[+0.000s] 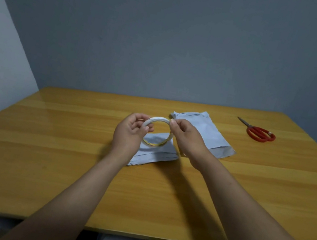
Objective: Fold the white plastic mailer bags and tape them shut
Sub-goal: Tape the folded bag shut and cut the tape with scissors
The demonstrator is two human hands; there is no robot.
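Note:
A thin white roll of tape [158, 120] is held upright above the table between both hands. My left hand [130, 134] grips its left side with fingers curled around the rim. My right hand [186, 139] pinches the rim at the upper right with thumb and fingertips. Directly under the roll lies a folded white mailer bag [156, 154], partly hidden by my hands. A second white mailer bag [204, 131] lies flat behind my right hand, unfolded and crinkled at its ends.
Red-handled scissors [260, 133] lie closed at the far right of the wooden table [43, 153]. Grey walls stand close behind the table's far edge. My knees show below the near edge.

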